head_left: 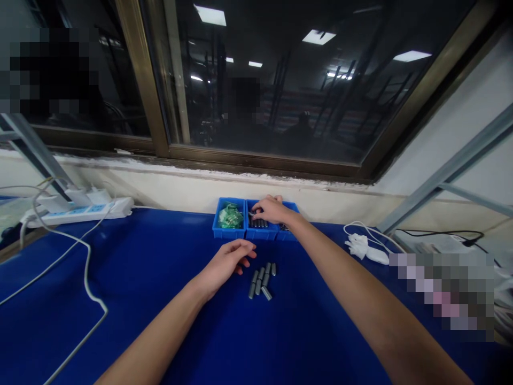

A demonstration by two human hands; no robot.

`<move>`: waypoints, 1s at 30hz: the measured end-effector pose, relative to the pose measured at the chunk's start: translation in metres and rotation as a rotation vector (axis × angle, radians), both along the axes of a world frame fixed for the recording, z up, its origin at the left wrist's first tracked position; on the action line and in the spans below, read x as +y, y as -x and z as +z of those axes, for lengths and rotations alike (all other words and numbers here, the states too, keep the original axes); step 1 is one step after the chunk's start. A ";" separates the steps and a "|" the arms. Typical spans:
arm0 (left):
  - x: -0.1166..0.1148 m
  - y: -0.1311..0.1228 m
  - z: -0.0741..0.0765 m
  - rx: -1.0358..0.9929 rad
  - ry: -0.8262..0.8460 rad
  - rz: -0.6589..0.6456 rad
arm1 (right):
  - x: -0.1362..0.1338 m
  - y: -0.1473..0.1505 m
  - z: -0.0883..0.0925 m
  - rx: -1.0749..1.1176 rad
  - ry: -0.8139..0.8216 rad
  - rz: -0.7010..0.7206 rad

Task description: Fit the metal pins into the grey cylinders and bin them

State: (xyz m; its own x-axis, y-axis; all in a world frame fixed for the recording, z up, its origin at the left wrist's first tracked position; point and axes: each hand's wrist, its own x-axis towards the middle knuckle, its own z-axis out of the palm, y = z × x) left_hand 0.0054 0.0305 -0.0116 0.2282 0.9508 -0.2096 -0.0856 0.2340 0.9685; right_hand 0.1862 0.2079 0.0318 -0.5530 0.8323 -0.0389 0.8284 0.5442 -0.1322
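Right hand: We had our right hand [270, 208] over the middle bin [262, 235], fingers bent down into it; whether they had closed on a piece, we could not tell.
Left hand: We held our left hand [231, 258] low, in front of the bins and just beside the loose grey cylinders [261, 274], its fingers loosely curled and half open, with nothing showing in them. It seemed placed there to stay near the pieces without covering them.
Loose pieces: The cylinders lay bunched on the blue tabletop [192, 331], mostly aligned in short slanting rows, with the nearest one skewed. That spot probably suited us because both hands could get at it.
Bin stock: More dark cylinders [259, 223] sat in the middle bin, partly hidden by our fingers.
Neighbouring bins: The left bin [228, 233] held green pieces [230, 216]; our forearm partly covered the right bin [287, 236], so we could not make out its contents. Side by side near the wall, the bins appeared set to keep kinds apart and leave the front open.
Power strip: It [80, 214] stood off to the left, presumably to keep plugs away from our hands.
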 end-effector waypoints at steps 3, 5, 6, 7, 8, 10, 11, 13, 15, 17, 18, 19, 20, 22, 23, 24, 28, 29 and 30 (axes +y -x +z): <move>0.000 0.000 0.000 0.010 -0.006 -0.008 | 0.000 -0.003 -0.001 -0.003 0.003 -0.021; 0.000 0.000 -0.001 0.012 -0.009 -0.007 | -0.001 -0.002 -0.001 -0.005 0.003 -0.035; 0.001 0.001 -0.001 0.011 -0.008 -0.005 | -0.001 0.000 0.000 -0.007 0.003 -0.040; 0.001 0.001 -0.001 0.010 -0.008 -0.004 | -0.002 0.002 0.001 -0.010 0.004 -0.044; 0.001 0.001 -0.001 0.009 -0.008 -0.003 | -0.003 0.004 0.002 -0.012 0.005 -0.046; 0.001 0.001 -0.002 0.011 -0.013 -0.005 | -0.005 0.008 0.003 -0.012 0.004 -0.046; 0.001 0.001 -0.003 0.012 -0.016 -0.008 | -0.006 0.009 0.004 -0.012 0.001 -0.046; 0.001 0.002 -0.004 0.013 -0.021 -0.011 | -0.008 0.010 0.005 -0.013 -0.009 -0.048; 0.001 0.002 -0.004 0.013 -0.021 -0.012 | -0.010 0.011 0.006 -0.017 -0.018 -0.051; 0.001 0.002 -0.005 0.014 -0.020 -0.013 | -0.011 0.012 0.006 -0.023 -0.025 -0.052; 0.001 0.002 -0.005 0.014 -0.019 -0.013 | -0.011 0.013 0.006 -0.026 -0.028 -0.052; 0.001 0.002 -0.005 0.014 -0.017 -0.013 | -0.011 0.013 0.006 -0.029 -0.030 -0.053; 0.001 0.002 -0.006 0.014 -0.016 -0.013 | -0.012 0.014 0.006 -0.032 -0.032 -0.053; 0.002 0.002 -0.006 0.013 -0.020 -0.015 | -0.011 0.015 0.005 -0.036 -0.038 -0.057; 0.002 0.002 -0.007 0.013 -0.022 -0.017 | -0.011 0.015 0.004 -0.036 -0.042 -0.060; 0.002 0.002 -0.007 0.012 -0.024 -0.019 | -0.011 0.016 0.003 -0.036 -0.046 -0.064; 0.002 0.002 -0.006 0.014 -0.020 -0.015 | -0.008 0.016 -0.002 -0.031 -0.060 -0.084; 0.002 0.002 -0.006 0.015 -0.021 -0.014 | -0.008 0.017 -0.003 -0.031 -0.064 -0.091; 0.002 0.002 -0.005 0.015 -0.022 -0.013 | -0.007 0.017 -0.004 -0.032 -0.067 -0.098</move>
State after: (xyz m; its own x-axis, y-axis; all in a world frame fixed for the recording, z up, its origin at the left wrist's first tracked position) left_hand 0.0035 0.0323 -0.0168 0.2378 0.9521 -0.1923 -0.0680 0.2138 0.9745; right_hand 0.1688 0.2009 0.0282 -0.4684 0.8835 0.0027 0.8812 0.4674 -0.0712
